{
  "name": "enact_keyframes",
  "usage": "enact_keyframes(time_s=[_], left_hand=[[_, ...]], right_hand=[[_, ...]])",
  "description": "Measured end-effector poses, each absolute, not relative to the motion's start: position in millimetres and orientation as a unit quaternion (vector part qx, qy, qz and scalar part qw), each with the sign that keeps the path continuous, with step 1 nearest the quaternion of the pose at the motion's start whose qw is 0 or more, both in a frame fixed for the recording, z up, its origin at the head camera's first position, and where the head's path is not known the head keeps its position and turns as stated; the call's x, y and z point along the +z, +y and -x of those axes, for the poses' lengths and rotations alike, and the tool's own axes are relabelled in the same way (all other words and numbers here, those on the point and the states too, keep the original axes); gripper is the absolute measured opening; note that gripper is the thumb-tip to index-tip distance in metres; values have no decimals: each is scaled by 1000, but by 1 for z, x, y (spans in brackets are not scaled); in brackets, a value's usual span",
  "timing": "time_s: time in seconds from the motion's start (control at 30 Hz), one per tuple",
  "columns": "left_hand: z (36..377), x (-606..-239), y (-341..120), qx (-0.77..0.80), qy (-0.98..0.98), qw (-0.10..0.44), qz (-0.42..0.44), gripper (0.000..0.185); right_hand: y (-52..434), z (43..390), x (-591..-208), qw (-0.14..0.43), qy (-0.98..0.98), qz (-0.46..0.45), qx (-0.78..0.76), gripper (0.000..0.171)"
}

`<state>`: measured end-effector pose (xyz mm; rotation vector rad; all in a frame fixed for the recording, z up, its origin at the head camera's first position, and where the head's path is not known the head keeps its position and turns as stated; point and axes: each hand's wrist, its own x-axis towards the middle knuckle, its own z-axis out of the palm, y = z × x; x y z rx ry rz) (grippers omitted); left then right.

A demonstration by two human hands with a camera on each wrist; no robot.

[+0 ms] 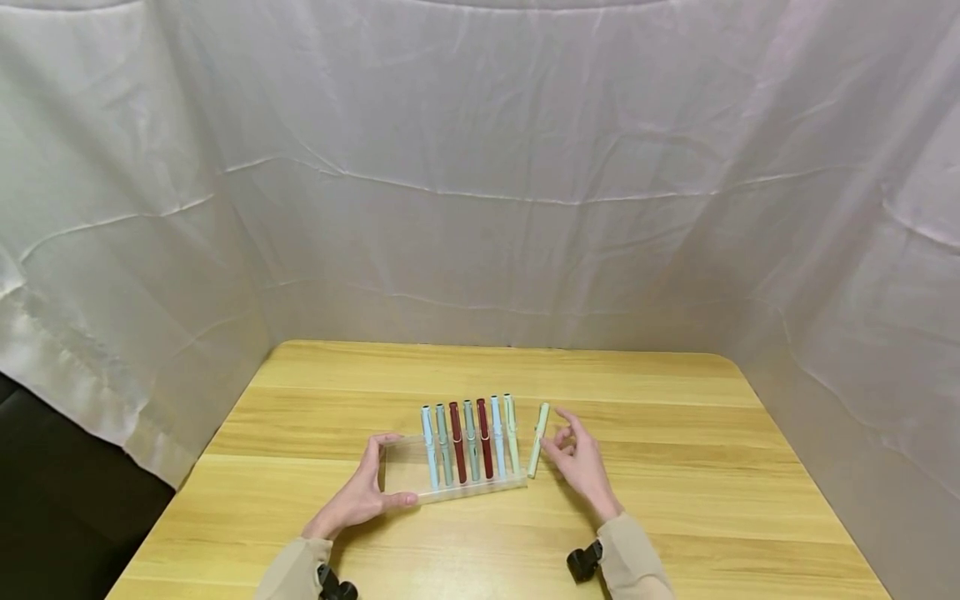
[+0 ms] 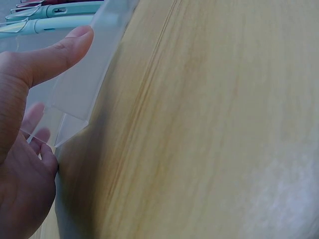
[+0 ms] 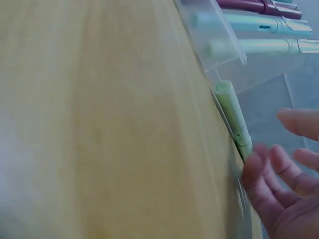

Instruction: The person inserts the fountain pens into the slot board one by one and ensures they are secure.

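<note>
Gripping the near left corner of a clear plastic tray [image 1: 401, 475], the left hand [image 1: 358, 497] is pinching it with the thumb [image 2: 60, 50] lying along the near wall and the fingers curled round the left end wall. The tray is sitting flat on a wooden table [image 1: 675, 517], and seven pens are lying side by side in its right half, to the right of the left hand: a light blue one [image 1: 429, 446], a grey-green one [image 1: 443, 444], a dark red one [image 1: 457, 442], another grey-green, another dark red, another light blue and a pale green one [image 1: 511, 433] last. A loose pale green pen [image 1: 538, 439] is lying on the table just outside the tray's right end, between the tray and the right hand [image 1: 579, 462]. The right hand is hovering just beside this pen with its fingers spread and relaxed, holding nothing; the right wrist view is showing one fingertip [image 3: 251, 167] right at the pen's barrel, though actual contact is hard to tell.
</note>
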<state>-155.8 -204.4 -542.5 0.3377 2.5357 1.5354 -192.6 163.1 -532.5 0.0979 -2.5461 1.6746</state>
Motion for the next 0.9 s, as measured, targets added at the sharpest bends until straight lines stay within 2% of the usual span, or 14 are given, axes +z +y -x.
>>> enact_keyframes(time_s=[0.13, 0.5, 0.9], left_hand=[[156, -542, -204, 514, 847, 81, -111, 99], [156, -543, -205, 513, 847, 78, -117, 98], [155, -542, -205, 521, 842, 75, -118, 99]], right_hand=[[165, 196, -536, 15, -852, -23, 523, 66], [164, 207, -536, -15, -885, -7, 466, 72], [161, 210, -536, -17, -892, 5, 451, 71]])
